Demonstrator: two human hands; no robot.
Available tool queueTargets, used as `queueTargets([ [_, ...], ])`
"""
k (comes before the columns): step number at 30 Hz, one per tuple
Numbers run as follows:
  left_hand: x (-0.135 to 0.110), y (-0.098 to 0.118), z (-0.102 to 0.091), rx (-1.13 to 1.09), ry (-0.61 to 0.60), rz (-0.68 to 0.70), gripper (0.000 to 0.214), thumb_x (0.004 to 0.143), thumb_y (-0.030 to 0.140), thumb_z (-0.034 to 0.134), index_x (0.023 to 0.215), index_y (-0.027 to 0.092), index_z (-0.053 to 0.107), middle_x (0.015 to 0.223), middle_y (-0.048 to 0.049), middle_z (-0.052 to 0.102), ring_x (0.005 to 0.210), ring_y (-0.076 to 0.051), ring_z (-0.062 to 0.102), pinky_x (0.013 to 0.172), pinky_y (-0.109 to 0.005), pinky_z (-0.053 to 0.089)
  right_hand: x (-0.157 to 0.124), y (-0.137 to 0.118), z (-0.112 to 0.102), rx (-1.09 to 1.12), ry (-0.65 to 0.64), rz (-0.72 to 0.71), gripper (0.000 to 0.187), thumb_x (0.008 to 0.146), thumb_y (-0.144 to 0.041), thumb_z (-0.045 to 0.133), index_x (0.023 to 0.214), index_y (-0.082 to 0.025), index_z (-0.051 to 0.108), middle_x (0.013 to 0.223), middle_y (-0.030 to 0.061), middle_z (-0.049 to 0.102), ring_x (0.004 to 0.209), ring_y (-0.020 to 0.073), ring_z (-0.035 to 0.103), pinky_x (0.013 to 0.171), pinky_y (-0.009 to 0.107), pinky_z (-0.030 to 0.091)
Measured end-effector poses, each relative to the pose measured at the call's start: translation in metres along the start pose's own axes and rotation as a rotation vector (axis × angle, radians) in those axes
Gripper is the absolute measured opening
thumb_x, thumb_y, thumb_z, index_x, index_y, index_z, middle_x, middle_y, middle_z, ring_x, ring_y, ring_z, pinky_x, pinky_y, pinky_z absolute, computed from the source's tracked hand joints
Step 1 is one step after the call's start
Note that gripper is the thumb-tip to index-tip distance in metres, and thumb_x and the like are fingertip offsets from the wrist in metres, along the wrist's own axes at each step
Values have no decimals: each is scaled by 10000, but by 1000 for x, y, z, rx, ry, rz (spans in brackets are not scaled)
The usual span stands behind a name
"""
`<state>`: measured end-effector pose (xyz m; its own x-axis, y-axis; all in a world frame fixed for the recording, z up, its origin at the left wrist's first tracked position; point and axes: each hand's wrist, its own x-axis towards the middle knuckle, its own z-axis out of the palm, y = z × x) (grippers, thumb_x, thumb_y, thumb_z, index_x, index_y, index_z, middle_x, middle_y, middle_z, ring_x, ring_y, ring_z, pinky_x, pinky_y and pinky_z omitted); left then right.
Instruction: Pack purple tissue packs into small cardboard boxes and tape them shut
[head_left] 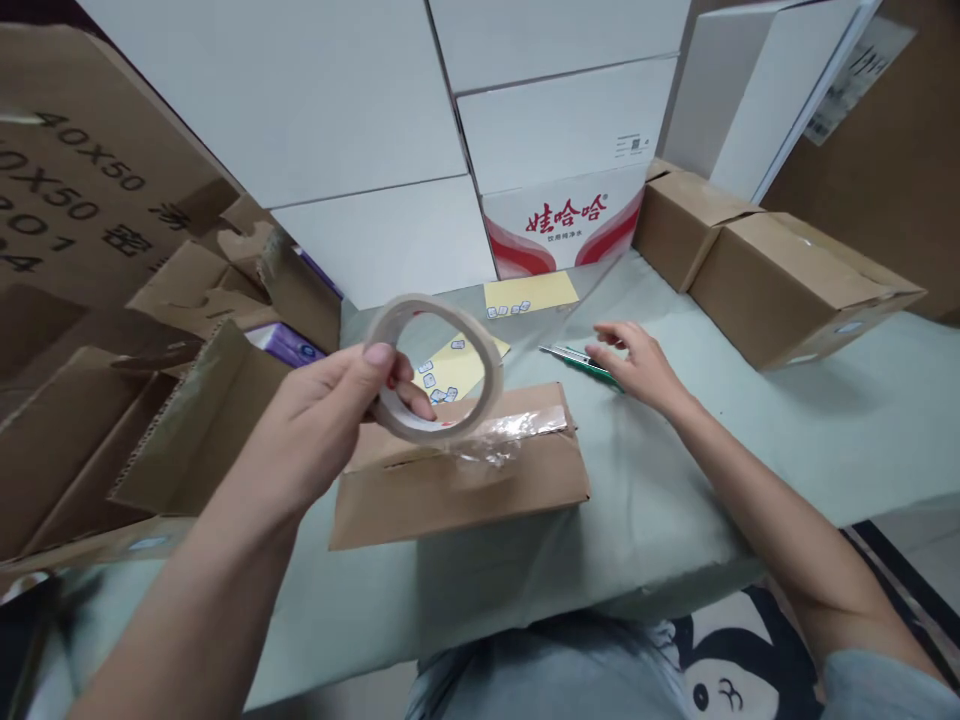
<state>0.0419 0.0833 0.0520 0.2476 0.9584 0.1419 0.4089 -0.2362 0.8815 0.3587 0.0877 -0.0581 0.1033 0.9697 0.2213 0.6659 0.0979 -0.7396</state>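
Beige tape roll (491,378), pinched by left hand (322,405), might slip; right hand (637,368), loosely spread, lay beside green utility knife (581,363), risking a nick.

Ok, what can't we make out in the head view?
Head view:
- Purple package: mostly hidden by cardboard flaps.
- Yellow card: partly hidden by the tape roll and left hand.
- Green utility knife: blade too small to make out.
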Motion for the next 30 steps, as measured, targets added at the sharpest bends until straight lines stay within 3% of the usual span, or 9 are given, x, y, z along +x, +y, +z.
queueTargets([
  [3, 6, 19, 24, 85, -40, 89, 465, 911, 624, 552, 720, 209, 635, 634, -37, 704, 570, -171, 644, 559, -271, 510, -5, -52, -14, 283, -143, -129, 627, 989, -637, 361, 1383, -171, 505, 1076, 95, 696, 899, 196, 662, 765, 336, 540],
  [7, 3, 38, 46, 281, -45, 214, 454, 980, 523, 473, 738, 180, 647, 700, -36, 712, 631, -165, 644, 610, -266, 491, -2, -99, -10, 599, -201, -244, 499, 844, -469, 677, 1224, -155, 597, 825, 11, 652, 715, 145, 604, 622, 267, 492],
  [10, -8, 37, 41, 347, 13, 281, 475, 998, 584, 414, 1066, 176, 648, 978, -69, 756, 828, -206, 688, 748, -317, 524, 16, -86, -7, 525, -16, -34, 174, 880, -300, 585, 976, -172, 654, 644, -40, 544, 577, 106, 517, 546, 235, 415],
  [13, -26, 17, 18, 298, 170, 276, 460, 989, 603, 445, 1223, 235, 590, 1222, -70, 694, 1086, -241, 656, 943, -377, 509, 40, -38, -9, 436, 95, 189, 131, 883, -255, 545, 932, -166, 627, 589, -57, 492, 496, 99, 444, 498, 241, 359],
  [16, -42, -17, -9, 185, 323, 117, 338, 956, 555, 551, 1141, 285, 633, 1216, -43, 674, 1151, -259, 615, 1054, -423, 457, 50, 11, -12, 318, 94, 343, 129, 836, -274, 642, 780, -165, 602, 605, -43, 518, 542, 122, 487, 561, 272, 405],
  [18, -49, -43, -22, 9, 390, -11, 307, 912, 537, 624, 1084, 284, 653, 1184, -37, 676, 1193, -275, 598, 1088, -442, 451, 44, 28, -13, 258, 109, 400, 170, 773, -296, 720, 779, -165, 611, 745, 18, 614, 762, 193, 597, 710, 329, 467],
  [22, -66, -87, -29, -320, 451, -303, 476, 733, 613, 763, 1024, 246, 679, 1105, -59, 721, 1222, -315, 611, 1050, -441, 501, 0, 14, -13, 279, 72, 424, 434, 693, -444, 767, 1004, -160, 662, 1131, 155, 645, 1177, 332, 519, 930, 402, 442],
  [26, -91, -110, -16, -414, 377, -567, 684, 609, 719, 801, 1060, 210, 722, 1246, -109, 721, 1319, -377, 553, 1022, -424, 519, -60, -27, -10, 474, -288, 501, 651, 627, -785, 683, 780, -153, 701, 796, 118, 657, 761, 244, 599, 678, 365, 492],
  [30, -105, -116, 0, -554, 286, -621, 731, 633, 757, 765, 1094, 191, 743, 1236, -108, 737, 1298, -385, 571, 999, -409, 544, -88, -50, -1, 638, -498, 652, 663, 616, -817, 692, 662, -159, 622, 535, 29, 535, 440, 100, 411, 422, 247, 295],
])
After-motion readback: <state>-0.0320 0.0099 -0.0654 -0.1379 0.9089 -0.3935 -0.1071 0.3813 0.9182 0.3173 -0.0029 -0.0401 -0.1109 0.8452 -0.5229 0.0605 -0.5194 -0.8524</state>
